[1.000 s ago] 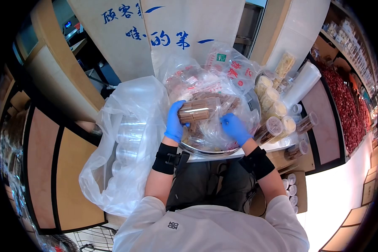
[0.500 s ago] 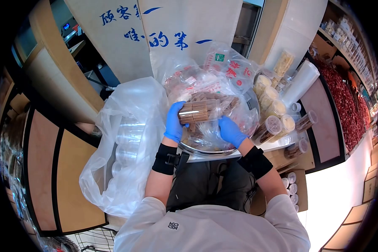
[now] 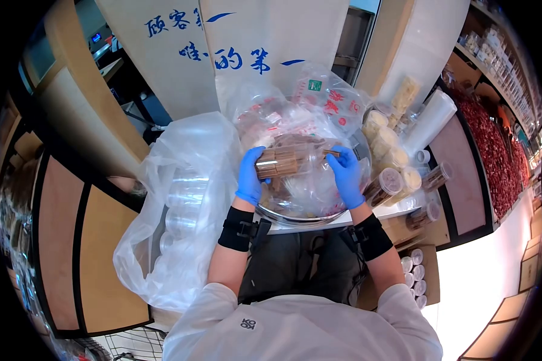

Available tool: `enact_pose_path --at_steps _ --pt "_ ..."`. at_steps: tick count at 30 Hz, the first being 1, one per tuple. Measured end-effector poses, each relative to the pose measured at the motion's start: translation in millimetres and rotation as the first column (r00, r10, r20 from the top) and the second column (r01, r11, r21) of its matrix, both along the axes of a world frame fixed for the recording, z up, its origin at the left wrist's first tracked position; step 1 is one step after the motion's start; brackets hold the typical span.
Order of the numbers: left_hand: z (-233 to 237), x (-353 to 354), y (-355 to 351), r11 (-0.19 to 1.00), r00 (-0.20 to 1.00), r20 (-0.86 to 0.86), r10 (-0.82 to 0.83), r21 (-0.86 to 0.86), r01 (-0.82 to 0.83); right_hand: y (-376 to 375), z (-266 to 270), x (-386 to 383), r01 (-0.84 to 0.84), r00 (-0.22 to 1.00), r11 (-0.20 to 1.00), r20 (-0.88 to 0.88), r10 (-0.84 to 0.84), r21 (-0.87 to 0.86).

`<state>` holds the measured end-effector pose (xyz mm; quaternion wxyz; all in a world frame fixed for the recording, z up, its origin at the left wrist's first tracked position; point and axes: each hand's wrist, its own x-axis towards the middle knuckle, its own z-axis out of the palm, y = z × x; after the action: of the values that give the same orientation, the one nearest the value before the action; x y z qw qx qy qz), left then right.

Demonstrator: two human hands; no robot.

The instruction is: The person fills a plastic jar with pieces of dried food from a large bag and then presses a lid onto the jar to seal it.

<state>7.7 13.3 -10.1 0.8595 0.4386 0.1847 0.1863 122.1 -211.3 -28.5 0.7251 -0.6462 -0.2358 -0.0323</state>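
Note:
My left hand [image 3: 250,175], in a blue glove, is wrapped round the base end of a clear plastic jar [image 3: 277,162]. The jar lies on its side, filled in its left part with brown sticks, its mouth facing right. Just off that mouth, my right hand [image 3: 349,177], also blue-gloved, pinches a short brown stick [image 3: 331,152] between thumb and fingers. Both hands are over a round metal basin [image 3: 301,220] holding crumpled clear bags and more brown pieces.
Left of the basin, a large translucent bag [image 3: 141,253] encloses stacked clear jars [image 3: 186,192]. Filled jars [image 3: 386,183] and a plastic roll [image 3: 430,120] are at the right. Printed plastic bags [image 3: 331,102] bulge up behind the basin. A box of small lidded jars [image 3: 418,274] sits lower right.
My right hand has moved right and up from the jar's mouth and now shows a brown stick in its fingers. My left hand and the jar have stayed nearly in place.

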Motion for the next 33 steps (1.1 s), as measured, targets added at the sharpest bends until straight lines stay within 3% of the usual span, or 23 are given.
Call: enact_pose_path --at_steps 2,3,6,8,14,18,24,26,33 --pt "1.7 -1.0 -0.7 1.0 1.0 -0.022 0.003 0.009 -0.003 0.8 18.5 -10.4 -0.154 0.984 0.985 -0.078 0.16 0.081" --pt "3.0 -1.4 -1.0 1.0 0.999 -0.033 -0.002 0.029 0.003 1.3 23.3 -14.9 -0.155 0.984 0.984 -0.078 0.162 0.081" --pt "2.5 -0.6 -0.6 0.999 0.999 -0.048 -0.017 0.04 0.019 1.1 26.6 -20.1 -0.3 0.938 0.954 -0.182 0.294 -0.004" --pt "1.9 0.7 0.4 0.999 0.998 -0.048 -0.027 0.032 0.028 -0.1 19.7 -11.6 -0.382 0.846 0.907 -0.329 0.42 0.176" --pt "-3.2 1.5 0.4 0.99 0.993 -0.027 -0.119 0.067 0.12 6.2 3.5 -8.0 -0.464 0.73 0.809 -0.361 0.58 0.361" --pt "-3.8 1.2 0.8 0.991 0.992 -0.028 -0.126 0.05 0.128 12.3 25.6 -23.0 -0.432 0.696 0.815 -0.432 0.573 0.386" --pt "4.6 0.1 -5.8 0.983 0.99 -0.073 -0.124 0.124 0.133 12.8 17.4 -19.9 -0.382 0.82 0.918 -0.42 0.389 0.106" --pt "5.4 -0.1 -6.6 0.98 0.988 -0.085 -0.13 0.138 0.141 10.0 7.9 -12.0 -0.418 0.86 0.902 -0.367 0.354 -0.109" --pt "3.8 -0.6 -1.2 0.984 0.987 -0.054 -0.15 0.094 0.155 12.3 18.2 -24.3 -0.523 0.841 0.845 -0.23 0.49 -0.111"
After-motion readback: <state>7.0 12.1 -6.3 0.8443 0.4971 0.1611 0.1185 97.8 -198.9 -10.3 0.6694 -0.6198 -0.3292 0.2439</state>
